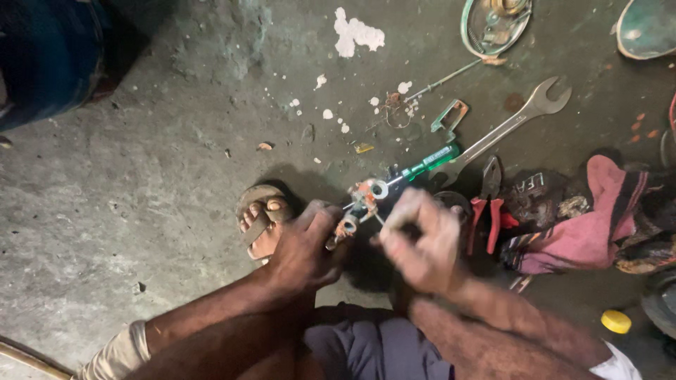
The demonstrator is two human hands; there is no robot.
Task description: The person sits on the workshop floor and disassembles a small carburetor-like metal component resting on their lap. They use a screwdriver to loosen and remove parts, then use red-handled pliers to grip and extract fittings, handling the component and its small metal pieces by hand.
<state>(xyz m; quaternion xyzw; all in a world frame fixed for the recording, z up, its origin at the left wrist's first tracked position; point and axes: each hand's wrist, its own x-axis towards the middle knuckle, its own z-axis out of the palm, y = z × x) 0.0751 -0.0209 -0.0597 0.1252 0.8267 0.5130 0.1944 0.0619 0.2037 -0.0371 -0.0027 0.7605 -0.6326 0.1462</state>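
Gripping a small metal part (359,205) between them, both hands meet low in the middle, just above the person's knees. The left hand (304,246) has its fingers curled shut on the part's lower, rusty end, steadying it. The right hand (422,239) is blurred, its fingers bunched together near the part's upper end, where a pale ring shows; whether they pinch the part or a thin tool I cannot tell. Held up off the floor (141,197) like this, the part is clear to work on from 2 sides.

Just left, a sandalled foot (262,219) rests flat. Right of the hands lie red-handled pliers (489,211) and a pink rag (598,225), kept within reach. Beyond them are a green-handled screwdriver (426,165) and a big spanner (514,123).

Farthest off, a shallow round dish (493,24) holds small metal bits, too blurred to name
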